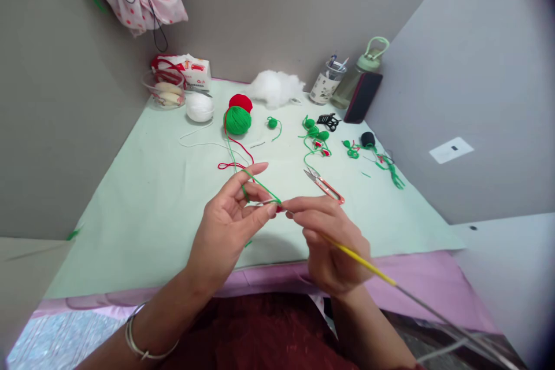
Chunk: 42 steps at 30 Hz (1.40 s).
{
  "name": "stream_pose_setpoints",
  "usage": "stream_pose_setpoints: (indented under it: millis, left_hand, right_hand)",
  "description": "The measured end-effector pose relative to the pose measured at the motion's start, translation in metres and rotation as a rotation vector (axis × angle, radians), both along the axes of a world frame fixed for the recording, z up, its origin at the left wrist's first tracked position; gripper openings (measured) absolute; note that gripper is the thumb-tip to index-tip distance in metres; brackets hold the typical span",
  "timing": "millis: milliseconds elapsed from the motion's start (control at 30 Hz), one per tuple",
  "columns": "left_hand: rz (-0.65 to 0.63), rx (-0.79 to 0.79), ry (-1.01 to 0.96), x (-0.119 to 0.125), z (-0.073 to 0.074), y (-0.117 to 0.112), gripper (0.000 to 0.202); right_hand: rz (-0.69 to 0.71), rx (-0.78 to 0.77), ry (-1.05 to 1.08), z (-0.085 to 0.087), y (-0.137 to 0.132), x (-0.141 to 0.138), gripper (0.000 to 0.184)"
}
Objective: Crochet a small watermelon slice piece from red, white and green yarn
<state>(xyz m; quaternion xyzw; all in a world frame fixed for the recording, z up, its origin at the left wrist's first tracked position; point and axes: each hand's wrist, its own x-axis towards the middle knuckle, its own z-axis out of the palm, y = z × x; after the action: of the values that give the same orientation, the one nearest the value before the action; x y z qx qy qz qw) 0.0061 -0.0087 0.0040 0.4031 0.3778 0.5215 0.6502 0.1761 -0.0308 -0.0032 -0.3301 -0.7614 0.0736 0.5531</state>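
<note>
The white box [191,69] at the back of the table [151,196] is carrying red print, and the jar [325,84] is wearing a label with dark marks, but both are too blurred to read. The left hand [229,222] is pinching the green yarn [264,185] between thumb and fingers, with the strand running taut over its raised index finger. The yarn is thin and bright, and it is trailing back across the pale green table to the green ball [237,120], which is lying against the red ball [241,102]. The right hand [329,243] is gripping the crochet hook [359,260] narrowly near its metal end, the yellow handle sticking out to the person's right. The tip seems to be meeting a small red bit at the pinch. Red-handled snips [325,184] are lying just beyond the right hand.
</note>
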Motion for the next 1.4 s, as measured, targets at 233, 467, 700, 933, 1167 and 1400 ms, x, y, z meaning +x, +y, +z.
stream_pose_setpoints:
  millis: [233,467,700,933,1167,1400]
  left_hand:
    - [0.059,-0.016,0.021,0.003,0.000,-0.003,0.056]
    - [-0.052,-0.195,-0.165,0.007,0.005,-0.004,0.067]
    - [-0.190,-0.396,-0.377,0.000,0.003,0.000,0.052]
    - [-0.122,-0.210,-0.210,0.003,0.003,-0.006,0.052]
    - [-0.031,-0.138,-0.132,0.009,-0.005,-0.008,0.052]
    - [-0.215,-0.388,-0.367,0.001,-0.003,0.002,0.045]
  right_hand:
    - [-0.062,0.046,-0.033,0.002,-0.001,-0.002,0.023]
    - [-0.255,0.106,-0.296,-0.013,-0.009,-0.001,0.056]
    - [-0.017,-0.158,0.208,-0.012,-0.002,0.001,0.033]
    - [0.156,-0.445,0.563,-0.001,0.003,-0.004,0.017]
    - [-0.078,-0.177,0.202,-0.012,-0.001,-0.014,0.034]
    - [-0.075,-0.311,0.388,-0.013,0.005,-0.005,0.021]
